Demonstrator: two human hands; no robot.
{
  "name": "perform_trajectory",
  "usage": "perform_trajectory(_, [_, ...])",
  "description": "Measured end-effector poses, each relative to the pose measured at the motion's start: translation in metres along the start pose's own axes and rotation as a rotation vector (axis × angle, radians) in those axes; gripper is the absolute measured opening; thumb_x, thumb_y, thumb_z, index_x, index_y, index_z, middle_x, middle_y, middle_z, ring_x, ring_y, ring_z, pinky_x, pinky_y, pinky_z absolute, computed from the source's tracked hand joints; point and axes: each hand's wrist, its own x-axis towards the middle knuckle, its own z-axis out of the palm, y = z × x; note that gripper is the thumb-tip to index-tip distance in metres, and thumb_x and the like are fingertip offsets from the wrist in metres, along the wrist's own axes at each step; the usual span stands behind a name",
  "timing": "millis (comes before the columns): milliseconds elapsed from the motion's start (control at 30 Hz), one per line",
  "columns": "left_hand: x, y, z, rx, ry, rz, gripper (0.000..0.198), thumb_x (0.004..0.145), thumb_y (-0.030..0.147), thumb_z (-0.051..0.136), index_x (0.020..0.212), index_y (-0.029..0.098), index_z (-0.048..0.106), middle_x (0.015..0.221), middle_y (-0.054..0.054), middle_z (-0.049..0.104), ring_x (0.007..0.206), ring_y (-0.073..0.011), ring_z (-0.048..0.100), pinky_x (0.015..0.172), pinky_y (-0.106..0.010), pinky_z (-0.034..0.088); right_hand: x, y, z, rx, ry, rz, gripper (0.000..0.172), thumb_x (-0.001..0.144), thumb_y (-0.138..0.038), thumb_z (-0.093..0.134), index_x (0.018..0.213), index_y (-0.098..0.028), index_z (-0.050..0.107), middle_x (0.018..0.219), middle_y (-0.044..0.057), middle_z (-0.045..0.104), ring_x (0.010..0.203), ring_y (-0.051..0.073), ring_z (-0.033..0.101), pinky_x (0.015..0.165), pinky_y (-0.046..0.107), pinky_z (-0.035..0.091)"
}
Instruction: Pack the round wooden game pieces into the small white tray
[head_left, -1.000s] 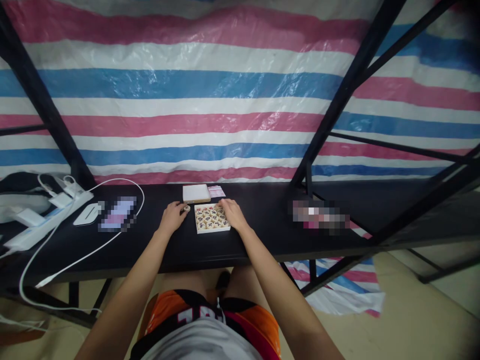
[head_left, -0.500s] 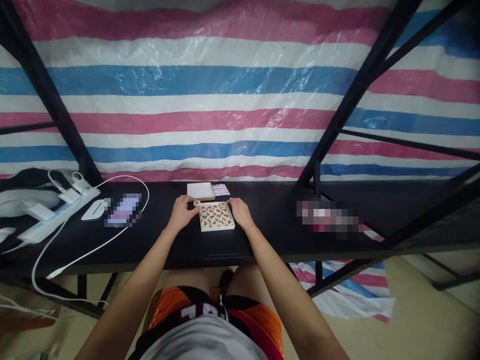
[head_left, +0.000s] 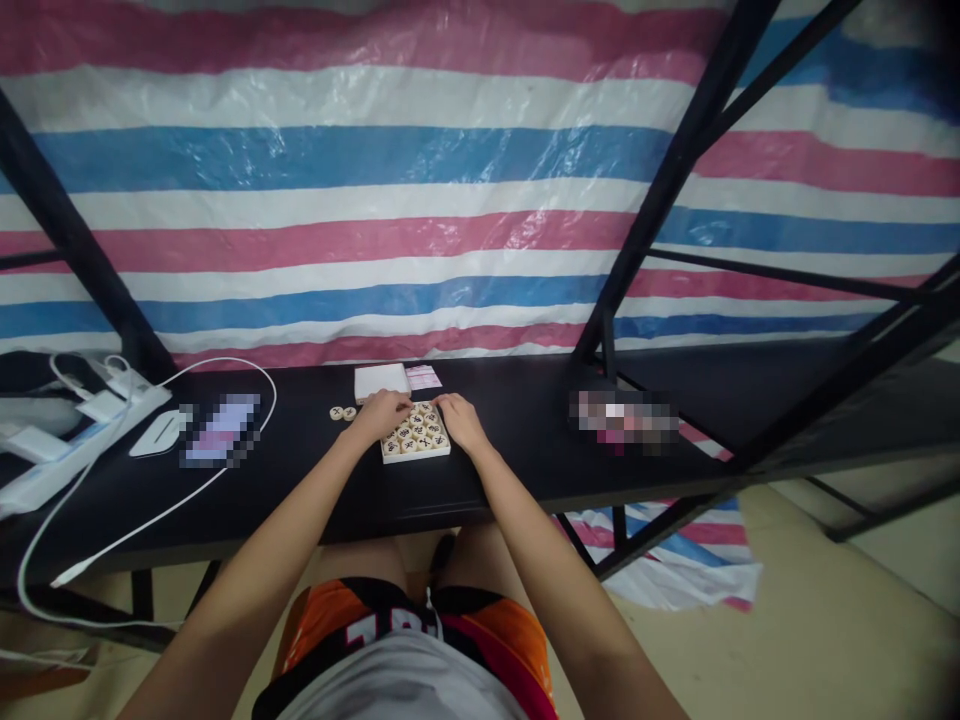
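While the right hand (head_left: 460, 422) sits at the white box (head_left: 417, 457), left hand (head_left: 382, 413) overlies its discs (head_left: 424, 441); cannot tell either grip.

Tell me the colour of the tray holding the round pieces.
The tray is white; the head view shows it best.

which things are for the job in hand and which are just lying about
Seemingly in use: open box of round pieces, two loose pieces, probable white lid

Apparently lying about: power strip, white cable, pink-and-white paper, blurred items at right
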Motion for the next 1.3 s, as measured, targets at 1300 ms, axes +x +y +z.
perform_trajectory(1300, [-0.060,-0.092,-0.014,-0.065,0.110,-0.063,0.023,0.078,0.035,0.052,0.088,0.023,0.069,0.095,-0.004,0.070,0.090,-0.0207,0.062,0.087,-0.031,0.043,-0.003,0.001,-0.002,-0.064,0.027,0.070,0.040,0.094,-0.029,0.031,0.084,-0.020,0.068,0.093,0.006,0.066,0.094,0.017,0.057,0.088,0.026,0.036])
